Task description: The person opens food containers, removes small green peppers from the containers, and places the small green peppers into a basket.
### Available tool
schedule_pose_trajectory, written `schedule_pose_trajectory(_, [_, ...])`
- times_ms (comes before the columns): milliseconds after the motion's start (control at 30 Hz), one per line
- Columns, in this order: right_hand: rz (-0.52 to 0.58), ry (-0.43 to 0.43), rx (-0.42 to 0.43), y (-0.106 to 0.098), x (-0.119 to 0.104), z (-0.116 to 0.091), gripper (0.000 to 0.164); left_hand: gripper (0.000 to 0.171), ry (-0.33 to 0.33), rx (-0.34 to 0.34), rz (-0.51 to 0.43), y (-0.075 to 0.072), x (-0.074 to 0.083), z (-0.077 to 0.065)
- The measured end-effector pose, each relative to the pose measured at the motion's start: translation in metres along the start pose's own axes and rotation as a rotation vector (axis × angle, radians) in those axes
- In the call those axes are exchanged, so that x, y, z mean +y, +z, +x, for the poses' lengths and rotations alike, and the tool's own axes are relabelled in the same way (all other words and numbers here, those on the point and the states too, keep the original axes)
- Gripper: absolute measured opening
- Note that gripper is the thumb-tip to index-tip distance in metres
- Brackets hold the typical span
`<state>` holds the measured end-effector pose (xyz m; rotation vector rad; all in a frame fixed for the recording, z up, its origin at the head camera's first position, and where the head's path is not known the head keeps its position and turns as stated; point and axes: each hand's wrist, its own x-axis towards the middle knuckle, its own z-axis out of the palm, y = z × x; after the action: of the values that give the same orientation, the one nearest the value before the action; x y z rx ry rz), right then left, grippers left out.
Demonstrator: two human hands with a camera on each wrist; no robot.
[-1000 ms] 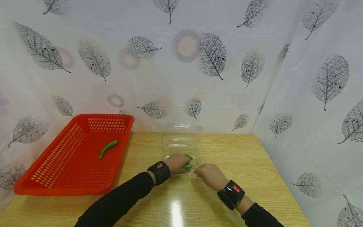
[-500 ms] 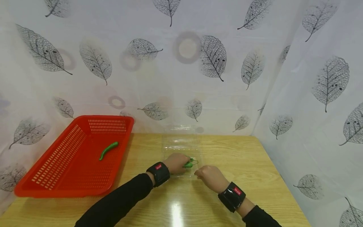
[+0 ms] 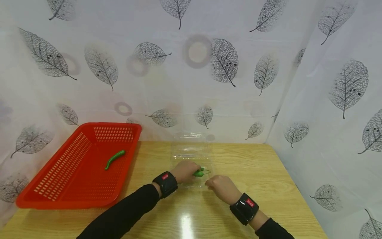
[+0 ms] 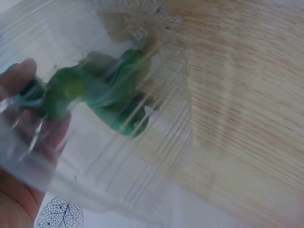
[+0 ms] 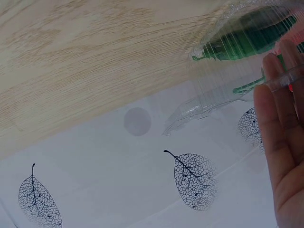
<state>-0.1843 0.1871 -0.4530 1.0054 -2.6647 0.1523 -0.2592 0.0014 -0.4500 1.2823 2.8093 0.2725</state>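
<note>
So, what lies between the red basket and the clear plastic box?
The head view shows a strip of wooden tabletop between the red basket and the clear plastic box; the left sleeve crosses its near end.

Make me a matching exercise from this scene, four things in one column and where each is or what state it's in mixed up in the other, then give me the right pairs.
1. Left hand
2. Basket
3. Clear container
4. Right hand

A. Transparent, its lid open
B. At the near right corner of the plastic
C. Red, with one curved pepper lying in it
D. Gripping a green pepper

Right pairs: 1-D, 2-C, 3-A, 4-B
</note>
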Motion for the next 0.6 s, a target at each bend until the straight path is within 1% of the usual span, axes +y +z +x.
schedule_pose_trajectory(200, [0.002, 0.003, -0.007, 0.000, -0.002, 0.000, 0.012, 0.020, -0.010, 0.026, 0.022, -0.004, 0.000, -0.003])
schedule_pose_trajectory(300, [-0.014, 0.002, -0.016, 0.000, -0.002, 0.000, 0.013, 0.023, -0.021, 0.023, 0.027, -0.006, 0.000, -0.004])
schedule_pose_trajectory(500, [-0.065, -0.035, -0.015, 0.001, -0.002, 0.001, 0.015, 0.023, -0.029, 0.011, 0.038, -0.010, 0.000, -0.006])
schedule_pose_trajectory(600, [-0.083, -0.044, -0.045, 0.003, -0.001, 0.002, 0.014, 0.022, -0.019, 0.022, 0.046, -0.012, -0.001, -0.007])
